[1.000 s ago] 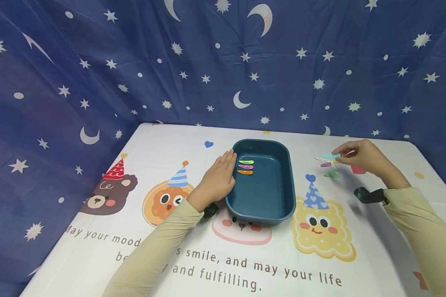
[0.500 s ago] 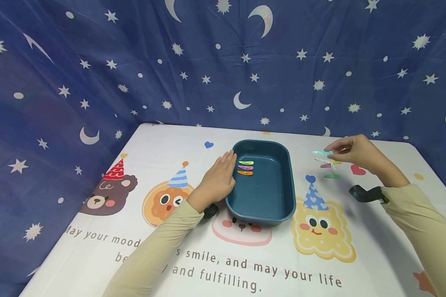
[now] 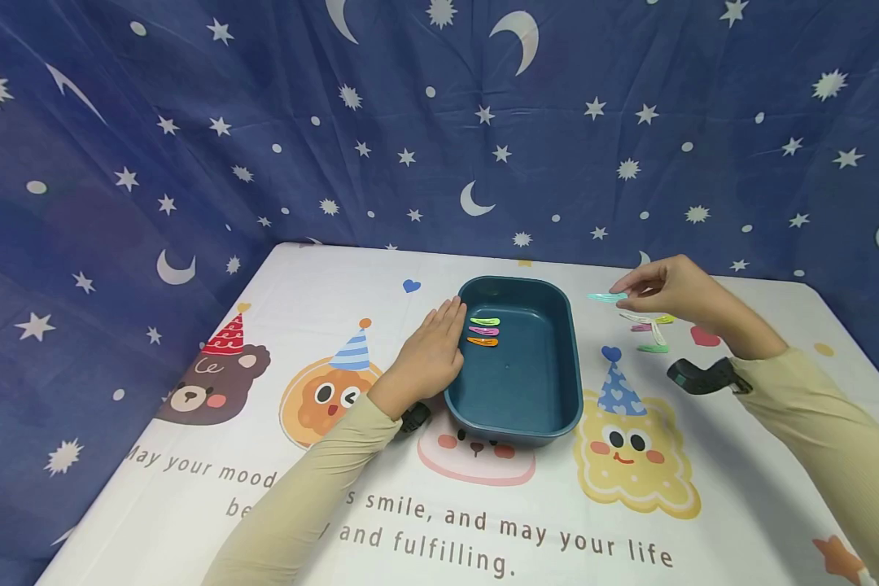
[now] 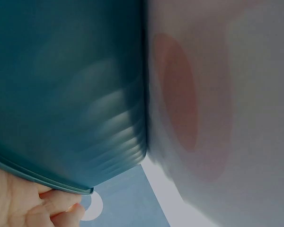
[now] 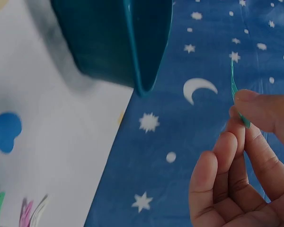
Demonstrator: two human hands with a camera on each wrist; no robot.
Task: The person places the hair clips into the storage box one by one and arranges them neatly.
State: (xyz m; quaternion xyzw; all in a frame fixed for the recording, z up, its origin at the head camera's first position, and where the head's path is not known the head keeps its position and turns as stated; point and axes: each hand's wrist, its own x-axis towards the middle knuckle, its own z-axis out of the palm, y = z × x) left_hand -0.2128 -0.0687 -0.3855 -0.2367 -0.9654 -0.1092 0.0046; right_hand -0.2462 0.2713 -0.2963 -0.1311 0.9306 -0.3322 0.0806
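Observation:
Between thumb and fingertips my right hand (image 3: 666,286) pinches a light-blue snap hair clip (image 3: 606,298), held above the table to the right of a dark teal bin (image 3: 575,366). The right wrist view shows the same hair clip (image 5: 234,87) edge-on. My left hand (image 3: 426,350) rests with straight fingers along the bin's left rim; in the left wrist view its fingers touch the rim (image 4: 52,187). Inside the bin, near its left wall, lie a light-green clip (image 3: 486,321), a pink clip (image 3: 484,331) and an orange clip (image 3: 483,342) in a column.
Below my right hand several clips lie close together on the table: a white clip (image 3: 636,317), a pink clip (image 3: 640,328), a green clip (image 3: 653,348) and a yellow clip (image 3: 665,320). A blue starry curtain (image 3: 410,122) hangs behind the printed white tablecloth (image 3: 337,281).
My right hand has lifted the light-blue clip from the group of clips and carried it left toward the bin. My left hand has stayed at the rim.

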